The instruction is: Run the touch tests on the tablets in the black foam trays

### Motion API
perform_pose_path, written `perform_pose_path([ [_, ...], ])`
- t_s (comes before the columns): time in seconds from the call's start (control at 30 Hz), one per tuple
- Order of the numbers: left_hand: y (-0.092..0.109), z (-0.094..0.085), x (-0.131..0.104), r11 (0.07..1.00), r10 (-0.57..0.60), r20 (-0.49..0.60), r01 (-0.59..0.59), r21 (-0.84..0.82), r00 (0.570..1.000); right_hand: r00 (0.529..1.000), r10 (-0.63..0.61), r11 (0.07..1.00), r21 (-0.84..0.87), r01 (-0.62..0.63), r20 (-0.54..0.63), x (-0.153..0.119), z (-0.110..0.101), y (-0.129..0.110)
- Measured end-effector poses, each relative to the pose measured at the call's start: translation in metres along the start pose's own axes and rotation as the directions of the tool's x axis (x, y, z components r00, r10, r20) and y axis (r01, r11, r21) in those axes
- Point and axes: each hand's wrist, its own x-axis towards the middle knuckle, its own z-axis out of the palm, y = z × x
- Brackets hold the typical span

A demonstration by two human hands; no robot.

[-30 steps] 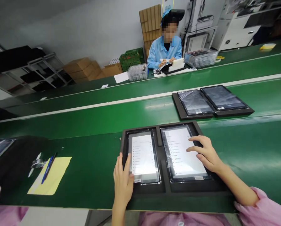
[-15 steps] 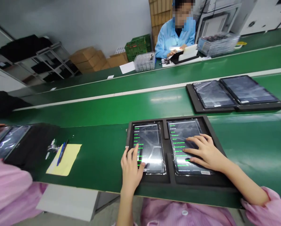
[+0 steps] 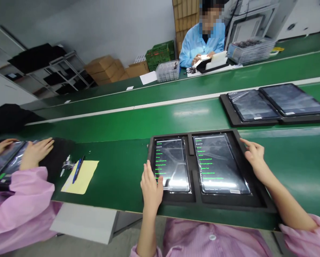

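Two tablets lie side by side in a black foam tray [image 3: 192,162] before me. Green and white text lines show on the left tablet [image 3: 173,166] and the right tablet [image 3: 219,164]. My left hand [image 3: 151,187] rests along the tray's left edge, fingers stretched out and thumb over the left tablet's lower corner. At the tray's right side, my right hand [image 3: 255,159] points its index finger at the upper edge, the other fingers loosely bent. It holds nothing, and whether it touches the tray I cannot tell.
Another foam tray with two dark tablets [image 3: 253,105] sits at the back right. To my left are yellow paper [image 3: 87,178], a blue pen [image 3: 78,169] and a co-worker's hands [image 3: 36,153] over tablets. Across the green bench, a person in blue [image 3: 203,43] works beside clear trays [image 3: 249,50].
My right hand has left the right tablet's screen for the tray's right edge. My left hand's fingers have moved off the left screen toward the edge. The left co-worker's hand now reaches over their tablets.
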Motion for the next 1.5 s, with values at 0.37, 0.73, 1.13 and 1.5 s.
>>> perform_pose_path([
  [0.37,-0.009,-0.011,-0.038,0.98,-0.028,0.08,0.011,0.2,0.996,0.949,-0.273,0.93,-0.208,0.302,0.156,-0.05,-0.025,-0.067],
  [0.73,-0.005,-0.019,-0.022,0.959,-0.095,0.196,0.036,0.282,0.976,0.988,-0.142,0.989,0.041,0.139,0.058,-0.033,-0.03,-0.054],
  [1.13,0.051,0.023,0.122,0.931,0.346,0.427,-0.361,-0.048,0.836,0.958,-0.252,0.967,0.071,0.244,0.138,0.064,0.01,-0.039],
  [1.5,0.051,0.039,0.115,0.9,0.407,0.355,-0.435,-0.001,0.842,0.843,-0.478,0.877,0.09,0.472,0.245,0.055,0.008,-0.049],
])
